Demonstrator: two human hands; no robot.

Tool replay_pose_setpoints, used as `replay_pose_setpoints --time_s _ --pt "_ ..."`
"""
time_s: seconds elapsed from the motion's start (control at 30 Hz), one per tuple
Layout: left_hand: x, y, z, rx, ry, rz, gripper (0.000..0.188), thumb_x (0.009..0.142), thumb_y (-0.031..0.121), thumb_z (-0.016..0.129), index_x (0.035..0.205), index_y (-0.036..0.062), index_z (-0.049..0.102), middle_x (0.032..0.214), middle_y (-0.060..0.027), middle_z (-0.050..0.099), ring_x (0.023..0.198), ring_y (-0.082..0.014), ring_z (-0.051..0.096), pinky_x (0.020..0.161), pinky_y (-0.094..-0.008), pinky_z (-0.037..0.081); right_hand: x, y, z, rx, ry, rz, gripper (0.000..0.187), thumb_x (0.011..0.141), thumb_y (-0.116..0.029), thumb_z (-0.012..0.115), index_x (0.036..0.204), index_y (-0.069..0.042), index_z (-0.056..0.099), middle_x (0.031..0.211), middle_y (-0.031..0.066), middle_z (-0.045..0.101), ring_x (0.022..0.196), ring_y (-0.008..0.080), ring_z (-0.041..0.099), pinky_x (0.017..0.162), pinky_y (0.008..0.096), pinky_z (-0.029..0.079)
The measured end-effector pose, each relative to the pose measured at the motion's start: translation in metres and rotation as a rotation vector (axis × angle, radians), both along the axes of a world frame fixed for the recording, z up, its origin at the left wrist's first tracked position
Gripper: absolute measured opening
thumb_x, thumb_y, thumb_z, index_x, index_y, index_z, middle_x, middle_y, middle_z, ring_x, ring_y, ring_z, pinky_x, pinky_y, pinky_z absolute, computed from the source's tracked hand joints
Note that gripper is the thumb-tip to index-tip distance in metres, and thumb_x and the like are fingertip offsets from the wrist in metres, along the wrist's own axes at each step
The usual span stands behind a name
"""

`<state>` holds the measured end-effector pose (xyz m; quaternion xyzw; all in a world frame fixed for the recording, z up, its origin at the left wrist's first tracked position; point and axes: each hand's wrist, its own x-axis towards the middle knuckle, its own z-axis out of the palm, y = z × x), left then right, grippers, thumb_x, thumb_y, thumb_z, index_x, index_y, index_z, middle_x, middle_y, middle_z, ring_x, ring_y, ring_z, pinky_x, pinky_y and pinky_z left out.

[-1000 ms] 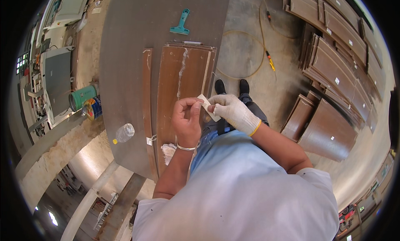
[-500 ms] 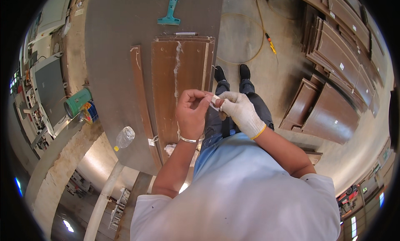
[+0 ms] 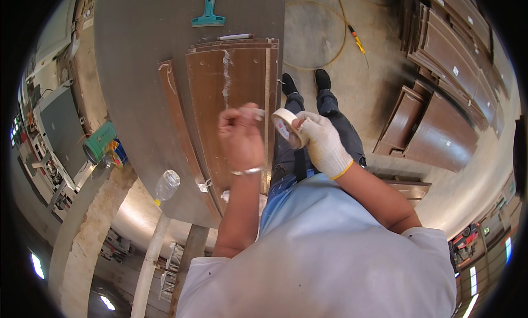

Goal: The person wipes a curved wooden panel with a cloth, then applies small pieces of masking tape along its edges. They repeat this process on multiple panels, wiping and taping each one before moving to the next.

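Tape roll [image 3: 286, 126] is sitting mid-frame in the gloved right hand [image 3: 322, 145] — fingers closed around it; bare left hand [image 3: 241, 136], just left of it, is apparently pinching the free end.

Beneath both hands lies a brown wooden panel [image 3: 231, 98] on a grey table [image 3: 137, 59]. A narrow wood strip [image 3: 184, 136] lies just left of the left hand [image 3: 240, 137]. Beyond the hands, bare tabletop runs to a teal scraper [image 3: 208, 11]. Far left, a clear bottle [image 3: 165, 185] and green can [image 3: 99, 142] stand.
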<state>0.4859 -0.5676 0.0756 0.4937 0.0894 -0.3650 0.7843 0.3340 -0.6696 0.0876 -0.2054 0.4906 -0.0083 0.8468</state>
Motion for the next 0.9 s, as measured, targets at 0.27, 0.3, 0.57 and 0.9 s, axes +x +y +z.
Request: replay_pose_setpoints --time_s 0.27,0.3,0.57,0.9 --pt "0.06 -0.031 -0.055 0.513 -0.42 -0.553 0.041 0.096 0.001 0.078 0.133 0.0012 0.061 0.109 -0.0101 0.078 0.1 -0.0166 0.073 0.09 -0.0278 0.055 -0.04 0.006 -0.034 0.006 0.162 -0.012 0.029 0.103 -0.024 0.061 0.105 0.003 0.072 0.087 0.0071 0.07 0.076 0.0144 0.065 0.074 0.0281 0.049" --pt "0.06 -0.039 -0.064 0.462 -0.544 -0.602 0.042 0.095 0.001 0.078 0.134 0.0016 0.061 0.108 -0.0091 0.078 0.1 -0.016 0.073 0.091 -0.0279 0.054 -0.043 0.007 -0.037 0.012 0.16 -0.01 0.029 0.103 -0.024 0.062 0.105 0.003 0.071 0.086 0.0075 0.07 0.076 0.0146 0.065 0.073 0.0281 0.049" --pt "0.073 -0.081 -0.106 0.433 -1.125 -0.887 0.044 0.09 -0.001 0.079 0.132 0.0057 0.067 0.105 -0.0031 0.08 0.108 -0.0147 0.066 0.098 -0.0307 0.051 -0.056 0.008 -0.052 0.001 0.197 0.021 0.03 0.104 -0.027 0.063 0.107 0.002 0.071 0.081 0.0082 0.071 0.073 0.0149 0.064 0.071 0.0288 0.048" --pt "0.069 -0.073 -0.117 0.445 -1.115 -0.894 0.039 0.091 -0.005 0.077 0.128 0.0041 0.068 0.109 -0.0058 0.076 0.106 -0.0158 0.072 0.097 -0.0308 0.055 -0.059 0.011 -0.06 0.013 0.195 0.053 0.03 0.105 -0.029 0.063 0.106 0.0 0.072 0.079 0.0062 0.07 0.071 0.012 0.061 0.069 0.0275 0.047"
